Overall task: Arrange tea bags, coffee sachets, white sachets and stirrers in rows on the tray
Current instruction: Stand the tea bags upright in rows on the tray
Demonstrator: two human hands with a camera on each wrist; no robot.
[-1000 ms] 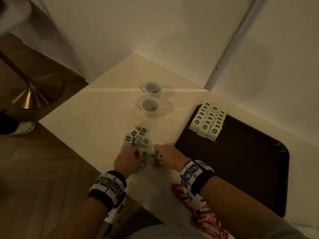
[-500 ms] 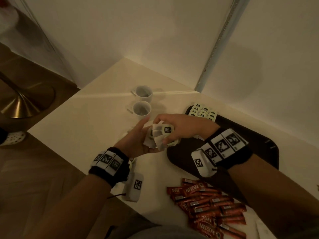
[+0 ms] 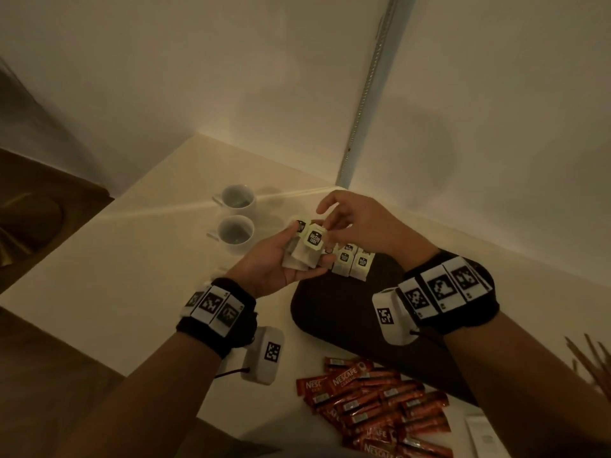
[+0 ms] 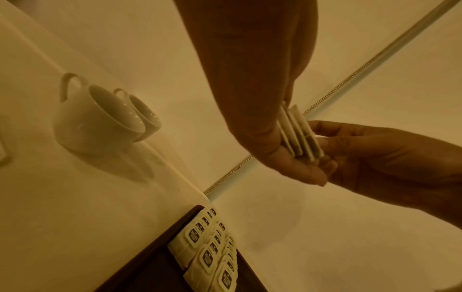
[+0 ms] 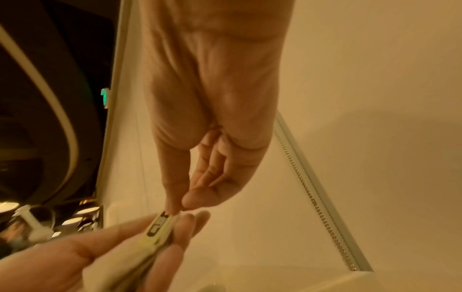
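My left hand (image 3: 281,262) holds a small stack of tea bags (image 3: 305,251) above the table, just left of the dark tray (image 3: 334,312). In the left wrist view the stack of tea bags (image 4: 298,134) sits edge-on between thumb and fingers. My right hand (image 3: 334,223) pinches the top tea bag's tag (image 3: 314,238) with thumb and forefinger; the right wrist view shows that pinch on the tag (image 5: 162,223). Rows of tea bags (image 3: 352,261) lie in the tray's far left corner. Red coffee sachets (image 3: 373,408) lie heaped on the table in front of me. Wooden stirrers (image 3: 591,365) show at the right edge.
Two white cups (image 3: 236,214) stand on the table left of the tray. A white sachet (image 3: 482,434) lies at the lower right. Walls close the table's far sides, with a metal strip (image 3: 367,94) in the corner. The floor drops away to the left.
Both hands lifted off the table with the loose tea bags gathered from the pile; the left now holds the stack and the right has moved to pinch the top bag.
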